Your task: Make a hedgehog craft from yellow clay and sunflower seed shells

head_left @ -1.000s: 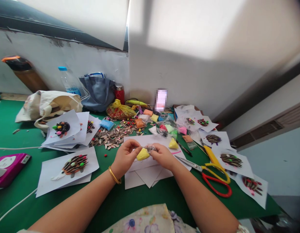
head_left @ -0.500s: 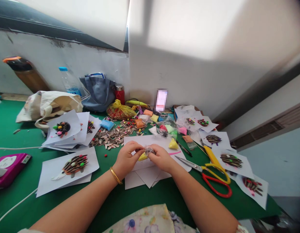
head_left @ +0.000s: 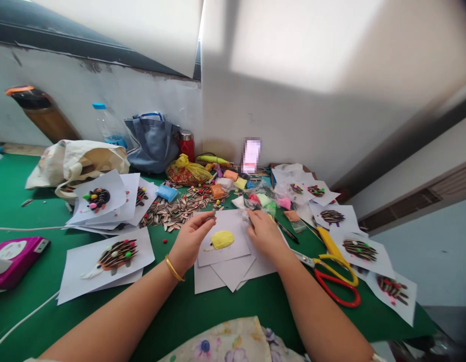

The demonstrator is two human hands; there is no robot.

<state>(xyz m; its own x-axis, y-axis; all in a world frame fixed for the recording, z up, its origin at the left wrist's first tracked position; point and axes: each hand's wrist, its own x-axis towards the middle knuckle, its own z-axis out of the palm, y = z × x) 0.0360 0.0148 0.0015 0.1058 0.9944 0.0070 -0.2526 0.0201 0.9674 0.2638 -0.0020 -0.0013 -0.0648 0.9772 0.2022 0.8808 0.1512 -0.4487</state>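
A lump of yellow clay (head_left: 222, 239) lies on the top sheet of a stack of white paper (head_left: 233, 271) on the green table (head_left: 225, 311). My left hand (head_left: 190, 242) is just left of the lump. Its thumb and forefinger are pinched together at the sheet's upper left corner, and I cannot make out what they hold. My right hand (head_left: 265, 233) is to the right of the lump, fingers closed on a crumpled clear plastic bag (head_left: 248, 213) at the sheet's upper right corner. A gold bangle circles my left wrist.
Red and yellow scissors (head_left: 331, 281) lie right of my right arm. A pile of sunflower seeds (head_left: 172, 213) and small clay packets (head_left: 255, 197) sit behind the paper. Sheets with seed hedgehogs (head_left: 115, 254) lie left and right. Bags, a bottle (head_left: 104, 125) and a pink box (head_left: 14, 254) stand left.
The yellow clay was held in its bag between both hands. It now lies bare on the paper, and my hands have moved apart and forward, the right keeping the bag.
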